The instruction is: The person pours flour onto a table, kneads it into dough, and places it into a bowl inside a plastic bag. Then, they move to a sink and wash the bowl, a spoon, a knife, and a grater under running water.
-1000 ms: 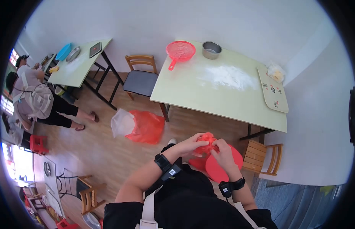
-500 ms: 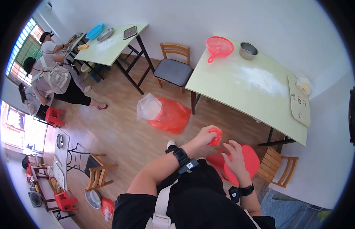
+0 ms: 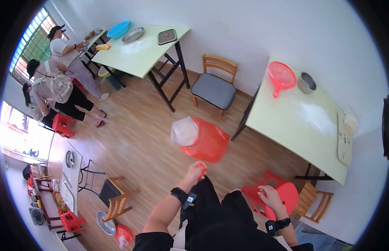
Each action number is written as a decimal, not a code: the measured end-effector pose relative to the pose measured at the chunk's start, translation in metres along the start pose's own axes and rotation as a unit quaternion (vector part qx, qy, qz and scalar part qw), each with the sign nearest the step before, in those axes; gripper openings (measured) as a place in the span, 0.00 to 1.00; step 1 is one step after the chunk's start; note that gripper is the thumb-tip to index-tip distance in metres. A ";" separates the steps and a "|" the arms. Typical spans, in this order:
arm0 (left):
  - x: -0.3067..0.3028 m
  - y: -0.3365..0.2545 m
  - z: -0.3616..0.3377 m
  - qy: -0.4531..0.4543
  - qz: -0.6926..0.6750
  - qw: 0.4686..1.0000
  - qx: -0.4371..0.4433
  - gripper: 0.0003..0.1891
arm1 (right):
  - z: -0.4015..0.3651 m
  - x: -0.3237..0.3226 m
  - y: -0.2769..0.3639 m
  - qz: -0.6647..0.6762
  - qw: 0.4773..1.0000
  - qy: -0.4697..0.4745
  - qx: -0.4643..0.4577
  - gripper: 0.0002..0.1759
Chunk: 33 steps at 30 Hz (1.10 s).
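Observation:
My left hand is closed round a small wad of crumpled red plastic, most of it hidden in the fist. Just beyond that hand, a large red plastic bag stands on the floor with a whitish inner bag showing at its open end. Over to the right, my right hand holds nothing, its fingers loosely bent and apart. In this view it overlaps a red plastic stool beside my legs.
A pale green table carries a red strainer, a metal pot and white powder. A grey-seated chair is by the wall. Several people are at the far left. A wooden chair stands left.
My left hand has moved left with the red plastic, away from my right hand. The view has shifted, and the large red bag now appears closer to my left hand.

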<state>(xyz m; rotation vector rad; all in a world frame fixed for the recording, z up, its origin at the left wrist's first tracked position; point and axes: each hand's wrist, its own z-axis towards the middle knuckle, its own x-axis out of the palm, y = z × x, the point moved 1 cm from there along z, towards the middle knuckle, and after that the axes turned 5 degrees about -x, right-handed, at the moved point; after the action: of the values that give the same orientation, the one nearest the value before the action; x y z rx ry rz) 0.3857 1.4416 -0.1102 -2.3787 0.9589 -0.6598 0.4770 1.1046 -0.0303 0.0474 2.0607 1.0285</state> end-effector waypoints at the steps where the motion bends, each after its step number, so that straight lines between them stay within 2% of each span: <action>1: 0.000 -0.012 0.001 0.036 0.053 0.998 -0.019 0.07 | 0.023 0.007 0.027 -0.027 0.998 -0.002 -0.060 0.17; 3: 0.003 -0.029 0.000 0.084 0.105 0.990 -0.048 0.07 | 0.067 0.026 0.082 -0.079 0.983 -0.006 -0.163 0.25; 6: 0.024 -0.050 0.003 0.192 0.143 0.971 -0.023 0.07 | 0.132 0.046 0.161 -0.117 0.942 0.005 -0.315 0.38; 8: 0.034 -0.057 0.006 0.249 0.033 0.968 0.008 0.08 | 0.159 0.059 0.182 -0.125 0.937 -0.003 -0.326 0.42; 9: 0.035 -0.063 0.005 0.282 -0.019 0.956 -0.083 0.09 | 0.165 0.063 0.185 -0.110 0.945 -0.007 -0.308 0.41; 10: 0.033 -0.063 0.011 0.311 0.004 0.945 -0.098 0.09 | 0.169 0.064 0.186 -0.094 0.951 -0.013 -0.294 0.40; 12: 0.031 -0.062 0.029 0.335 -0.040 0.922 -0.190 0.10 | 0.169 0.063 0.181 -0.092 0.963 -0.031 -0.252 0.37; 15: 0.034 -0.065 0.032 0.368 0.044 0.908 -0.198 0.12 | 0.163 0.067 0.157 -0.073 0.967 -0.037 -0.241 0.32; 17: 0.036 -0.076 0.017 0.399 0.039 0.897 -0.184 0.14 | 0.157 0.063 0.141 -0.060 0.964 -0.037 -0.256 0.29; 19: 0.029 -0.081 0.021 0.420 0.044 0.891 -0.167 0.16 | 0.150 0.055 0.121 -0.083 0.973 -0.041 -0.212 0.22; 20: 0.016 -0.079 0.032 0.366 0.050 0.913 -0.174 0.18 | 0.148 0.057 0.107 -0.080 0.972 -0.047 -0.216 0.22; 21: 0.002 -0.077 0.044 0.311 0.055 0.931 -0.182 0.21 | 0.144 0.059 0.089 -0.104 0.978 -0.060 -0.173 0.19; 22: -0.014 -0.076 0.056 0.309 0.061 0.931 -0.183 0.21 | 0.138 0.062 0.074 -0.126 0.981 -0.072 -0.126 0.16; 24: -0.057 -0.069 0.083 0.206 0.046 0.960 -0.183 0.21 | 0.122 0.068 0.058 -0.126 0.985 -0.067 -0.098 0.16; 26: -0.106 -0.058 0.116 0.150 0.025 0.971 -0.186 0.18 | 0.104 0.069 0.048 -0.136 0.986 -0.061 -0.071 0.15; 27: -0.123 -0.058 0.125 0.154 0.025 0.970 -0.188 0.18 | 0.095 0.073 0.045 -0.129 0.988 -0.061 -0.055 0.15; 29: -0.153 -0.061 0.147 0.030 0.046 0.983 -0.178 0.15 | 0.084 0.078 0.038 -0.123 0.990 -0.059 -0.036 0.14; 30: -0.167 -0.059 0.163 0.030 0.045 0.982 -0.182 0.15 | 0.081 0.082 0.034 -0.144 0.989 -0.033 -0.008 0.15; 31: -0.183 -0.057 0.179 -0.004 0.073 0.982 -0.172 0.14 | 0.081 0.085 0.033 -0.161 0.987 -0.002 0.021 0.16; 33: -0.211 -0.051 0.200 -0.057 0.134 0.980 -0.135 0.12 | 0.089 0.093 0.033 -0.163 0.986 0.001 0.044 0.15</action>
<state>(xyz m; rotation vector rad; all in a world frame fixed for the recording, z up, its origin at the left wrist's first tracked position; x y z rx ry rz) 0.3948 1.6793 -0.2859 -2.4190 1.3595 -0.3043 0.4659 1.2183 -0.0981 -0.2390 2.0293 0.7357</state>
